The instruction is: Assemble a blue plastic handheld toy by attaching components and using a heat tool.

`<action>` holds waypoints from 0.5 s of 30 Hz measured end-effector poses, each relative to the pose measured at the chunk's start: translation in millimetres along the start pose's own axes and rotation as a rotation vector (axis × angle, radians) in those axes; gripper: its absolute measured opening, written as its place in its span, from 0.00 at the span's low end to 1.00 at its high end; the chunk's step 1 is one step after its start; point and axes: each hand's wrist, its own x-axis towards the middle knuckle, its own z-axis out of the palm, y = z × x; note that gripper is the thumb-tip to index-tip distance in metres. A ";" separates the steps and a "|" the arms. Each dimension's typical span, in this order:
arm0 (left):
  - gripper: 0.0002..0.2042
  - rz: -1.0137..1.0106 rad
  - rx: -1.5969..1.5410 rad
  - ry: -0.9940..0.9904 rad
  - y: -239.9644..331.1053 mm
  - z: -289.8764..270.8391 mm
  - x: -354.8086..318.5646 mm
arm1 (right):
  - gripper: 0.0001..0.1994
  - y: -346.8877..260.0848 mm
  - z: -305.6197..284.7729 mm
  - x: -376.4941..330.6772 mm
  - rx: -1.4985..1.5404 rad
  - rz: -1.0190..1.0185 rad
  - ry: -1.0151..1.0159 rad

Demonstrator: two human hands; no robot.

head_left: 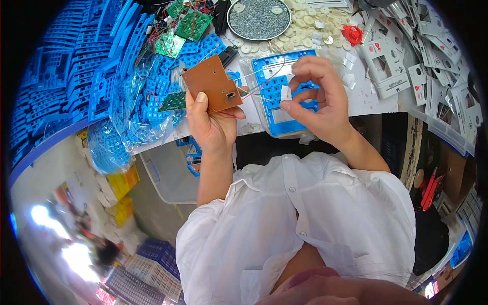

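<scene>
White shirt (305, 198) fills the view nearest me. At the worktop's (375, 101) near edge lies a blue housing (284, 127). Just left, the left hand (211, 127) closes round a brown board (211, 84), probably light, stiff, brittle: I'd hold its edges. Loose wires (250, 92) cross between. The right hand's (325, 96) fingers curl half-open; I can't tell whether they grip the white tab (286, 93).

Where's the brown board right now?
In the head view, the brown board is in the left hand, just left of the blue frame.
</scene>
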 end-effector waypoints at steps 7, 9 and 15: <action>0.23 -0.033 0.048 0.067 -0.5 2.2 -8.5 | 0.17 -14.6 -12.6 25.1 -0.332 -0.325 -0.125; 0.23 -0.034 0.077 0.107 -1.6 5.1 -8.2 | 0.17 -16.9 -8.4 32.5 -0.314 -0.289 -0.189; 0.23 -0.056 0.068 0.162 -0.7 14.8 -5.6 | 0.14 -17.1 -3.9 49.6 -0.275 -0.008 -0.417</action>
